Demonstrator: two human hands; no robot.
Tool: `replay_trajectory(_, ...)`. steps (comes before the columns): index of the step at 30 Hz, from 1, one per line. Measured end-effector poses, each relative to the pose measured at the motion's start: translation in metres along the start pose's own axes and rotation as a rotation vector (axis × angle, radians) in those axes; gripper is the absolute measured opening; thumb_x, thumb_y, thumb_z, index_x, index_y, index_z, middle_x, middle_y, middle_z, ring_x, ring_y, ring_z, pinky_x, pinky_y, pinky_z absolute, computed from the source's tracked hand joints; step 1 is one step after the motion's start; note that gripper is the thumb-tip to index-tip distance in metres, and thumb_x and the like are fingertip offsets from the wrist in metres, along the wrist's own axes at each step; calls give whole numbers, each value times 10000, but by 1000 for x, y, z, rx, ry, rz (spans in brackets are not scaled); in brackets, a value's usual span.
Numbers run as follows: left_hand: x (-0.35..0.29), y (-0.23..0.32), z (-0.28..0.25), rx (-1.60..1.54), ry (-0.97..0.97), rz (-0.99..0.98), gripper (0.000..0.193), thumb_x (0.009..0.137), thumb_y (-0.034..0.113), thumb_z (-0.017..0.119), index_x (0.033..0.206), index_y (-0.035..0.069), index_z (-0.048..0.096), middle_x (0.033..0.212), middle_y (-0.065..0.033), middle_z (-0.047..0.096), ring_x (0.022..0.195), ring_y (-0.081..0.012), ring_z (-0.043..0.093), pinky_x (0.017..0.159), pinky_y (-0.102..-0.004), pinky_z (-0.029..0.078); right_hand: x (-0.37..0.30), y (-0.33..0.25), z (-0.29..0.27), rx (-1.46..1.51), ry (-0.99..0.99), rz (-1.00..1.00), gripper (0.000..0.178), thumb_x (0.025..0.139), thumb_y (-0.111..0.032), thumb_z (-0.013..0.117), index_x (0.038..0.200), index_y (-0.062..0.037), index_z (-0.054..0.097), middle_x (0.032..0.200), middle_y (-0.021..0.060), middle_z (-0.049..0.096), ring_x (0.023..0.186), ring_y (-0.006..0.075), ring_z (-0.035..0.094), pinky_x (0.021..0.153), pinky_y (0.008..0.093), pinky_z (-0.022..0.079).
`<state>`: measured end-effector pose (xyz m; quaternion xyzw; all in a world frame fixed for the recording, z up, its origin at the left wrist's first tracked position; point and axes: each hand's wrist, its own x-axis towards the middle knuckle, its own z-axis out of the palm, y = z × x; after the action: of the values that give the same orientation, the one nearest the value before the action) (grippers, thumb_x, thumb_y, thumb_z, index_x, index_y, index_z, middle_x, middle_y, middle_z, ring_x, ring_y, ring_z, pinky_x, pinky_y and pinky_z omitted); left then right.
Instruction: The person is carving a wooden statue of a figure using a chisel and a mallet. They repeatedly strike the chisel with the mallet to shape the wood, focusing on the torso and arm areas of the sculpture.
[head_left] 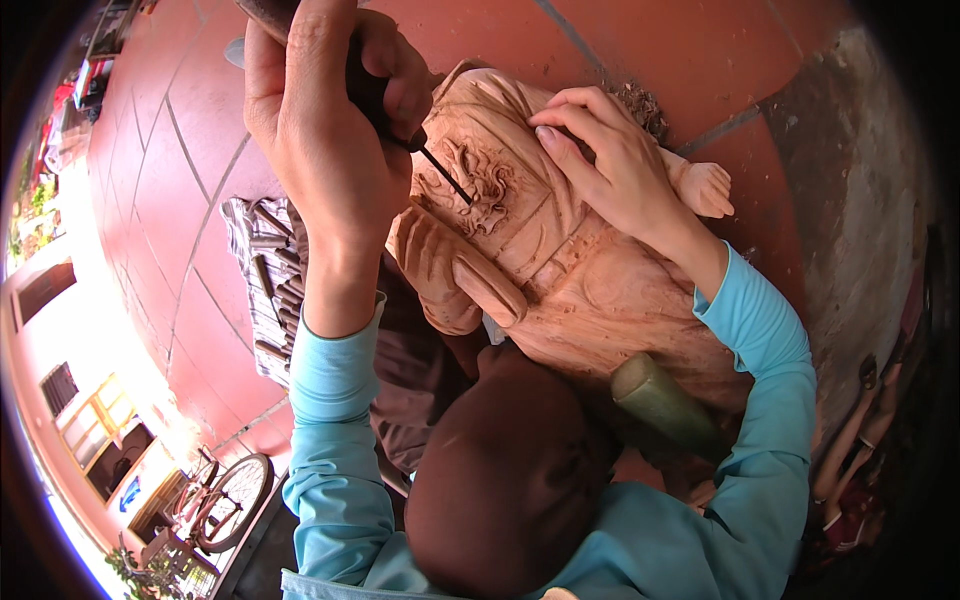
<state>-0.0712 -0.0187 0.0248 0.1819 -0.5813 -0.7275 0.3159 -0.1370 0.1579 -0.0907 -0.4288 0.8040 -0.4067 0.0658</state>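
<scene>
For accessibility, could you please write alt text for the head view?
A person's left grip holds a dark tool, its thin tip at raised curls on a carved figure, where the right grip rests open. Slim rods lie on striped cloth.

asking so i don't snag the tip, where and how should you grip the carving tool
Grip the carving tool by its thick dark handle, probably from the picture's upper left: the left hand wraps there, and the thin shaft slants down-right to the carved wooden figure, offering little hold.

i get harsh daylight from the left, bleaching the tiled floor [140,230] there; the middle reads fairly sharp and softly lit, while fisheye edges curve into black.
</scene>
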Motion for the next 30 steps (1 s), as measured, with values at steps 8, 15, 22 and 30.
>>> replay_trajectory(8, -1, -2, 0, 10, -88, 35, 319, 1008, 199, 513, 1241, -19, 531, 671, -23, 418, 494, -98, 376, 414, -234, 268, -1, 3, 2, -22, 24, -22, 183, 959, -242, 587, 1008, -87, 671, 1045, 50, 592, 993, 249, 594, 860, 389, 488)
replay_trajectory(15, -5, -1, 8, 41, -59, 69, 295, 994, 191, 546, 1202, -17, 571, 660, -23, 419, 474, -103, 379, 405, -238, 260, 0, -2, -4, -9, -65, 23, 210, 980, -198, 559, 1080, -45, 662, 1128, 89, 583, 1066, 273, 592, 925, 377, 463)
replay_trajectory(22, -7, 0, 10, 39, -67, 83, 293, 993, 187, 554, 1200, -17, 583, 648, -27, 429, 456, -103, 377, 389, -242, 257, 0, 2, 2, -8, 36, -19, 197, 958, -252, 589, 989, -78, 676, 1028, 51, 594, 965, 245, 599, 847, 392, 495)
replay_trajectory(30, -6, -4, 10, 9, -91, 123, 233, 984, 150, 575, 1150, -14, 588, 646, -31, 444, 442, -104, 379, 381, -238, 258, 0, -2, -3, -9, -58, 30, 213, 980, -210, 561, 1083, -56, 666, 1131, 85, 583, 1049, 271, 604, 902, 376, 477)
